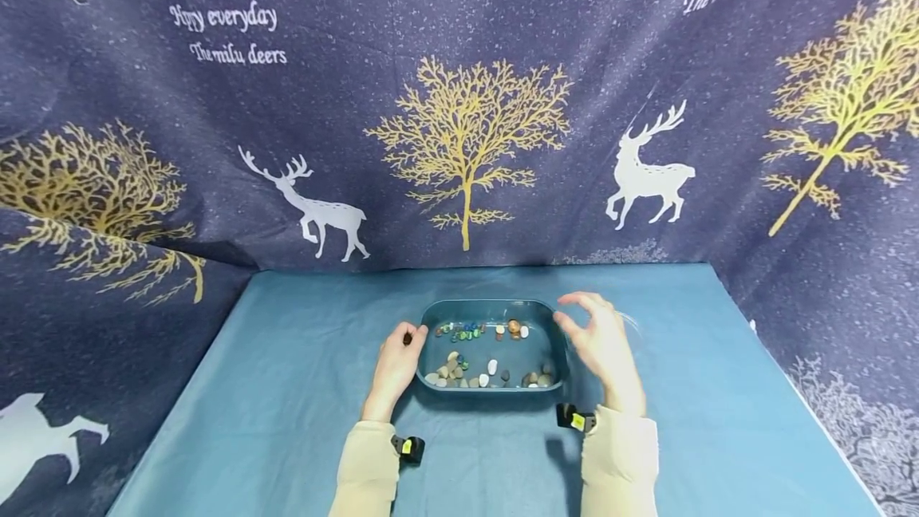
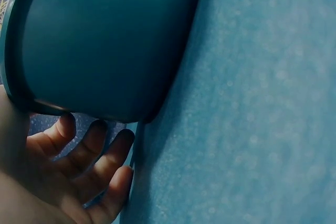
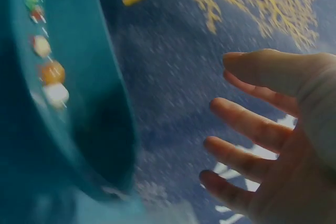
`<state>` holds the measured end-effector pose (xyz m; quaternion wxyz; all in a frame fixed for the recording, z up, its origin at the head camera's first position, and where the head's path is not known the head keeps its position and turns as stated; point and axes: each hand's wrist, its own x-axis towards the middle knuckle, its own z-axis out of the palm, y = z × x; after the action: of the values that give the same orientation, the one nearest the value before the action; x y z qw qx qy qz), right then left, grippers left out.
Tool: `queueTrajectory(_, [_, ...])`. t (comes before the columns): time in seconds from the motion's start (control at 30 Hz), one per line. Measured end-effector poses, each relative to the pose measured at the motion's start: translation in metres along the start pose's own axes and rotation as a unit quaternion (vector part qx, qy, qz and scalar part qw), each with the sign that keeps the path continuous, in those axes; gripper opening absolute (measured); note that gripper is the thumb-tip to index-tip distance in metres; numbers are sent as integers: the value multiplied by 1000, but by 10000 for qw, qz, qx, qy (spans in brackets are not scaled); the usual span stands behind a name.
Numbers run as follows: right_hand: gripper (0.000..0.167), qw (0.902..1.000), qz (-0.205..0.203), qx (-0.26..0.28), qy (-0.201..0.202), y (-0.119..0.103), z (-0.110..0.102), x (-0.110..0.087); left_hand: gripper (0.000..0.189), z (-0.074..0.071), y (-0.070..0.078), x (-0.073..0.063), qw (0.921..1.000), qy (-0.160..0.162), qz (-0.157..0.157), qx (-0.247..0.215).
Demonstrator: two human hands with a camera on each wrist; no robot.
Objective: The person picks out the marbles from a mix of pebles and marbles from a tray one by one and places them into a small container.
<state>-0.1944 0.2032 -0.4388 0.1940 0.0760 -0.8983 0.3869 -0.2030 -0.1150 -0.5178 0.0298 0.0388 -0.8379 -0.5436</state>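
A dark teal plastic basin sits on the table with pebbles and glass pieces in it. At its left end my left hand grips the rim. In the left wrist view, the fingers curl below the basin's rim, and the thumb's tip is hidden. My right hand hovers just off the basin's right end, holding nothing. Its fingers are spread and apart from the basin wall in the right wrist view.
Small green and blue glass pieces lie along the basin's far side, near an orange-brown stone. Pale and grey pebbles gather toward the near side. A teal cloth covers the table; a printed curtain hangs behind it.
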Motion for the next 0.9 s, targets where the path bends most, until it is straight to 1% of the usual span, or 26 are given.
queueTrajectory(0.27, [19, 9980, -202, 361, -477, -18, 42, -7, 32, 0, -3, 2, 10000, 46, 20, 79])
queueTrajectory(0.37, [17, 9964, -107, 442, -711, -22, 56, -9, 33, 0, -2, 2, 10000, 42, 28, 68])
queueTrajectory(0.5, [17, 9929, 163, 457, -1088, -28, 70, -12, 34, 0, -2, 2, 10000, 31, 55, 42])
queueTrajectory(0.6, [19, 9894, 185, 434, -1372, -32, 80, -12, 34, 0, -2, 2, 10000, 33, 80, 22])
queueTrajectory(0.67, [18, 9865, 130, 360, -1591, -34, 88, -12, 34, 0, -2, 2, 9999, 33, 94, 18])
queueTrajectory(0.8, [14, 9771, -16, 180, -2119, -37, 102, -12, 33, 0, -2, 2, 9999, 18, 100, 13])
queueTrajectory(0.9, [10, 9680, 87, 37, -2509, -40, 110, -11, 33, -1, -2, 2, 10000, 1, 64, 8])
